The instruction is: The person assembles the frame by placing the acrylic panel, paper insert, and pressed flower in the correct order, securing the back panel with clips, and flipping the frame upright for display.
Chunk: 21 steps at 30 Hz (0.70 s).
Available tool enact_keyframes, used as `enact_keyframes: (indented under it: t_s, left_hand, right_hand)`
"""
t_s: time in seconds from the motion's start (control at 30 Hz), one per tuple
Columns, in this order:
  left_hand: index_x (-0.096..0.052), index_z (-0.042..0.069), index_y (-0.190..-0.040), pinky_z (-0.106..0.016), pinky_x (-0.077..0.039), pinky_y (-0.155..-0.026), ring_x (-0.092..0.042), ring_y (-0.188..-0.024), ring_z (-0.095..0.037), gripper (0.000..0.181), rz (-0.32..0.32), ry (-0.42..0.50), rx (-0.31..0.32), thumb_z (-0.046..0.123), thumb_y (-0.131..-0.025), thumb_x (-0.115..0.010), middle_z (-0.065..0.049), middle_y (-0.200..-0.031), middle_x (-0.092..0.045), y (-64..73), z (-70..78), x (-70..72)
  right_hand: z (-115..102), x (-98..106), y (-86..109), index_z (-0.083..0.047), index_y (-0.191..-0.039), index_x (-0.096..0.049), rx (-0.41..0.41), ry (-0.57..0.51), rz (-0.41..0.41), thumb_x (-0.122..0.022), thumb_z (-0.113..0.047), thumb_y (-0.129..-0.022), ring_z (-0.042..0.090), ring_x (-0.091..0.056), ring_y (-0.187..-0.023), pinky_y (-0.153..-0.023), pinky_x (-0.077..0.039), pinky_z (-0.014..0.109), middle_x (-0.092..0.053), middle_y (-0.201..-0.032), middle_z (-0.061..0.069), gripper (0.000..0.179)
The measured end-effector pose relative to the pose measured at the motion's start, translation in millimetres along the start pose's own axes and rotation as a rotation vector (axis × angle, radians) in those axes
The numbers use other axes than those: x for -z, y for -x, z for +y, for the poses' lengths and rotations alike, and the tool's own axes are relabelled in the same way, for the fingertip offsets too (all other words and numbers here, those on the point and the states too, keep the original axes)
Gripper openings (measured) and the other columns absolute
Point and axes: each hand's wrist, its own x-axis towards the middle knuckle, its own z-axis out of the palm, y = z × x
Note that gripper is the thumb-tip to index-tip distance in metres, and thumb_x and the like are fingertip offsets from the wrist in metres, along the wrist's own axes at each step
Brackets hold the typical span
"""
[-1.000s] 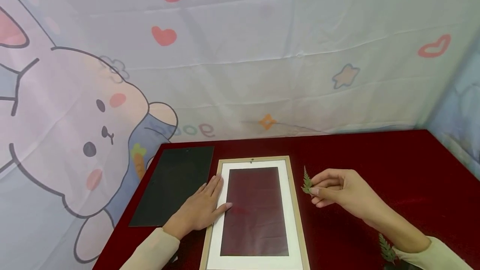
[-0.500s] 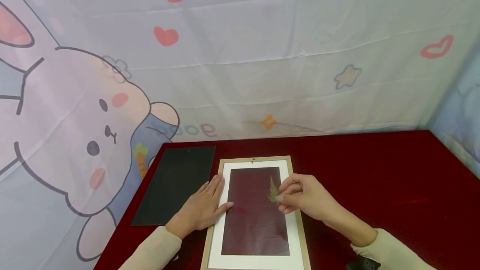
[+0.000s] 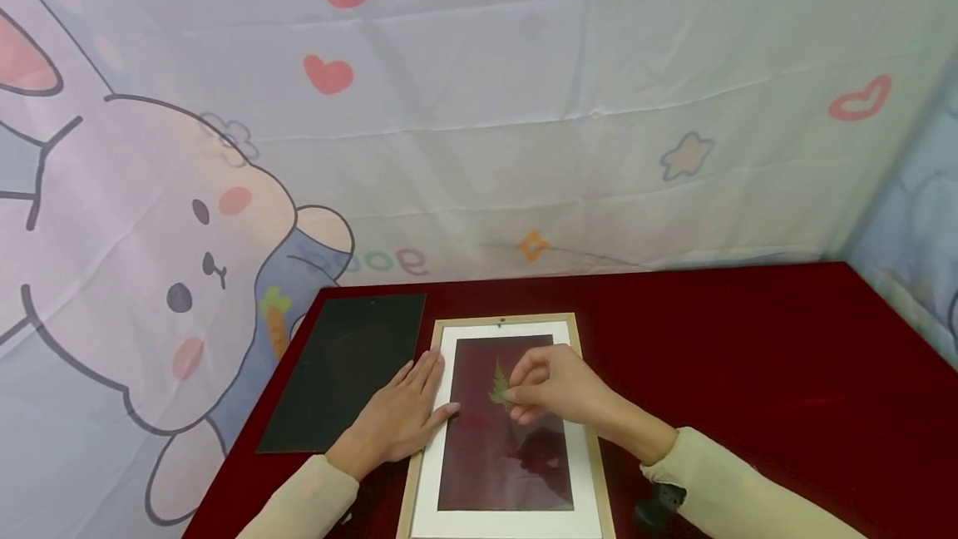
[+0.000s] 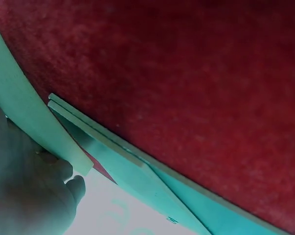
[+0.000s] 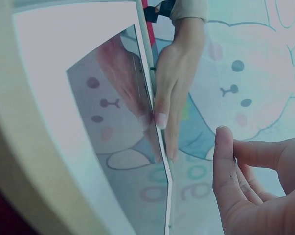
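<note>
A picture frame with a pale wooden edge (image 3: 598, 460) and a white mat (image 3: 580, 472) lies in front of me, its middle showing dark red and reflective. My left hand (image 3: 400, 418) rests with straight fingers on the frame's left side, thumb reaching over the mat. Between right thumb and fingertips I pinch a small green fern leaf (image 3: 499, 385) by its base, over the frame's middle. That right hand (image 3: 561, 385) casts a reflection in the surface below. In the right wrist view the right hand (image 5: 260, 181) shows its pinch, the leaf not visible.
A black backing board (image 3: 352, 364) lies left of the frame; its edges show in the left wrist view as stacked thin panels (image 4: 132, 161). Dark red cloth (image 3: 733, 339) covers the table. A printed curtain (image 3: 479, 190) hangs behind it. A black device (image 3: 659, 506) sits below the right sleeve.
My right hand has carried the fern leaf leftward from beside the frame to above its middle. A second leaf seen earlier at lower right no longer shows. The left hand has stayed put.
</note>
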Motion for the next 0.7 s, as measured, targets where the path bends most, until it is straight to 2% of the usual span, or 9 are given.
enact_keyframes:
  t_s: [0.33, 0.7]
  left_hand:
    - [-0.020, 0.001, -0.156, -0.045, -0.023, -0.125, -0.019, -0.154, -0.024, 0.070, -0.011, -0.050, -0.016, 0.048, -0.105, -0.028, -0.013, -0.166, -0.016, 4.3, -0.3, 0.6]
    - [-0.020, 0.000, -0.155, -0.046, -0.023, -0.125, -0.019, -0.154, -0.025, 0.068, -0.002, -0.044, -0.033, 0.046, -0.106, -0.027, -0.014, -0.165, -0.017, 1.2, 0.0, 2.0]
  right_hand:
    - [4.8, -16.7, -28.1, 0.007, -0.094, -0.062, -0.048, -0.016, 0.004, -0.073, -0.004, -0.085, 0.016, -0.072, -0.062, -0.065, -0.062, 0.035, -0.073, -0.075, 0.013, 0.018]
    - [25.7, -38.6, -50.8, 0.006, -0.090, -0.065, -0.118, -0.003, 0.019, -0.073, 0.000, -0.083, 0.014, -0.069, -0.056, -0.061, -0.062, 0.033, -0.071, -0.071, 0.014, 0.012]
